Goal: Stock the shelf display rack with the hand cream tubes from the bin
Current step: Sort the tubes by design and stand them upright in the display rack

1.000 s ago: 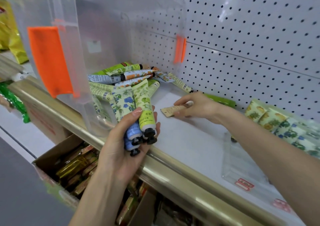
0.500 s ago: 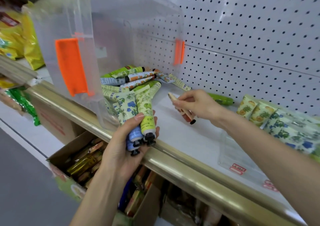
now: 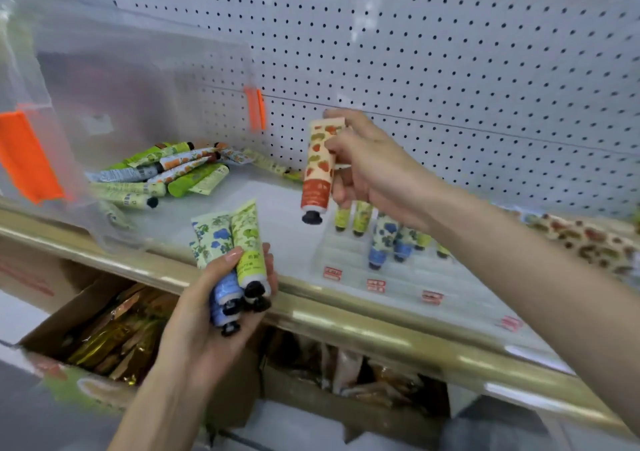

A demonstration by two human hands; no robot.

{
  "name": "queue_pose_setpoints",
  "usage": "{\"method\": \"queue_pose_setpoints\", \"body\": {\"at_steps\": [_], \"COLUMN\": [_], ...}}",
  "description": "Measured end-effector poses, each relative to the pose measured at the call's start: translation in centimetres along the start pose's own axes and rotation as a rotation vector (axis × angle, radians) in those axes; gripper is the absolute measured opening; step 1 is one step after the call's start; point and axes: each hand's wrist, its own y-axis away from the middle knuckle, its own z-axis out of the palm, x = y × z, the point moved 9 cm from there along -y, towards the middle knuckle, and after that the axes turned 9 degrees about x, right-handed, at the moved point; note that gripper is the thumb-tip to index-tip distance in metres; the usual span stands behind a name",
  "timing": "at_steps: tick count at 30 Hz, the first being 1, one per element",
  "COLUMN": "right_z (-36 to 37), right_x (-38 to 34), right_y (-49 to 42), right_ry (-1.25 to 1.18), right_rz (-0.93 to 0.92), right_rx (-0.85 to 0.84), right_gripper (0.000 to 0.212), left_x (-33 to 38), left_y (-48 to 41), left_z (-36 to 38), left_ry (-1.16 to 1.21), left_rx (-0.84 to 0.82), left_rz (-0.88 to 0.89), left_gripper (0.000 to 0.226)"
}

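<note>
My right hand [image 3: 370, 170] grips a cream-and-red hand cream tube [image 3: 318, 170], cap down, above the white shelf [image 3: 277, 215]. My left hand [image 3: 214, 312] holds a bunch of blue-flowered and green tubes [image 3: 232, 253] at the shelf's front edge, caps toward me. A clear bin [image 3: 114, 104] with orange clips lies tipped on its side at the left, with several more tubes [image 3: 156, 177] spilling from its mouth. The clear display rack [image 3: 363, 260] stands on the shelf at right, with several green and blue tubes [image 3: 384, 239] upright in it.
A white pegboard [image 3: 450, 52] backs the shelf. A gold rail [image 3: 346, 326] runs along the shelf's front. Below it, open cardboard boxes [image 3: 104, 339] hold gold packets. Patterned tubes [image 3: 588, 242] lie at the far right. Red price tags [image 3: 375, 284] mark the rack's front.
My right hand has lifted the cream-and-red tube off the shelf and turned it cap down, moving right toward the rack. The view has shifted right. My left hand still holds its bunch.
</note>
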Motion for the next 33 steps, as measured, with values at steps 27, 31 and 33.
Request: {"method": "queue_pose_setpoints", "body": {"at_steps": [27, 31, 33], "right_z": [-28.7, -28.8, -29.0], "right_x": [3.3, 4.2, 4.5], "right_y": [8.0, 7.4, 7.2], "right_ry": [0.769, 0.868, 0.893], "right_rz": [0.090, 0.115, 0.134], "right_rx": [0.217, 0.225, 0.242], "right_gripper": [0.012, 0.018, 0.017], "left_x": [-18.1, -18.5, -18.6], "left_y": [5.8, 5.5, 5.5], "left_z": [13.0, 12.7, 12.6], "left_ry": [-0.095, -0.118, -0.148], "left_rx": [-0.190, -0.171, -0.168], "left_rz": [-0.200, -0.194, -0.193], "left_gripper": [0.060, 0.048, 0.038]}}
